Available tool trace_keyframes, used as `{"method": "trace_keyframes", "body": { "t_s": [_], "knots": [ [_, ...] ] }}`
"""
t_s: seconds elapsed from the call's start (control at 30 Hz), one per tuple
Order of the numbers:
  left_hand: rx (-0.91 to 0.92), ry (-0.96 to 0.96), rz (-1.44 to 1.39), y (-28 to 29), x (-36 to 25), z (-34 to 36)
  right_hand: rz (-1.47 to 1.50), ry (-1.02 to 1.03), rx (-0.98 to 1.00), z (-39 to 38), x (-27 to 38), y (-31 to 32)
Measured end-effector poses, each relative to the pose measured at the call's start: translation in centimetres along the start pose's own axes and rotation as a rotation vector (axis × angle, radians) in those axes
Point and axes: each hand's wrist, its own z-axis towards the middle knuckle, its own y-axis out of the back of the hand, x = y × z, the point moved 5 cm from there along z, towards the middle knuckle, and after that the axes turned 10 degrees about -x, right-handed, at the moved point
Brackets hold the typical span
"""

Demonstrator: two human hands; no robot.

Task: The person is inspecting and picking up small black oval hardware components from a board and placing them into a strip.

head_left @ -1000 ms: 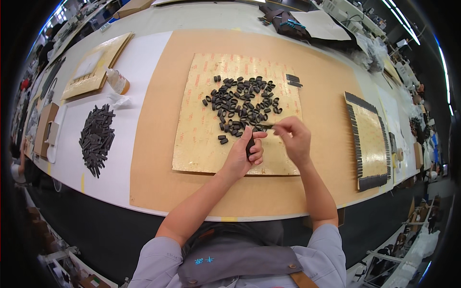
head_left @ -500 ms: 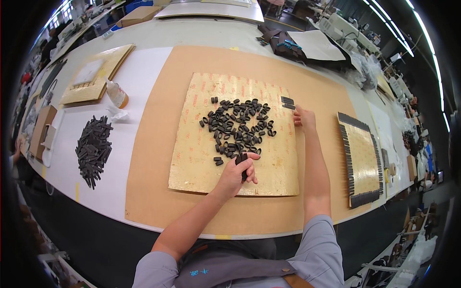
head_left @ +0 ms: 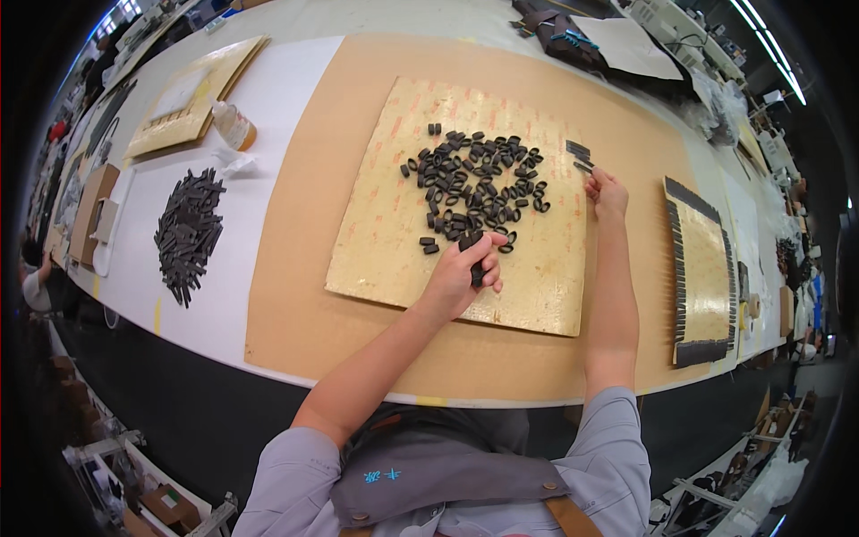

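My left hand [head_left: 463,270] is closed around a small bundle of black strips [head_left: 472,242], above the near part of a shiny yellowish board [head_left: 376,259]. At the board's far right edge my right hand [head_left: 608,192] pinches a short black strip [head_left: 583,166] between thumb and fingers. Just beyond it, a few more black strips [head_left: 577,147] lie side by side on that edge. Many small black loops [head_left: 465,179] are heaped loosely on the middle of the board, some of them right beside my left fist.
Left of the brown sheet [head_left: 295,295] lies a pile of black strips [head_left: 190,228], with a bottle [head_left: 233,127] of amber liquid behind it. A second board [head_left: 702,277], edged with black strips, lies to the right. Dark fabric [head_left: 559,36] lies at the back.
The view has shifted, so the table appears higher and farther right. A strip now shows in my right fingers at the board's edge. My left hand still grips its bundle.
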Motion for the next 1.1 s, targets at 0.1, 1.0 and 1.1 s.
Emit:
{"method": "trace_keyframes", "body": {
  "t_s": [0.1,1.0,1.1],
  "knots": [
    [-0.043,-0.046,0.024,0.7,-0.5,0.3,0.068,0.115,0.078,-5.7,1.4,-0.7],
    [-0.026,-0.033,0.131,0.4,0.3,-0.2,-0.326,-0.079,0.059,3.6,1.1,-4.6],
    [-0.030,-0.044,0.138,0.0,0.3,-0.1,-0.171,-0.116,0.094,4.6,0.6,-4.4]
  ]
}}
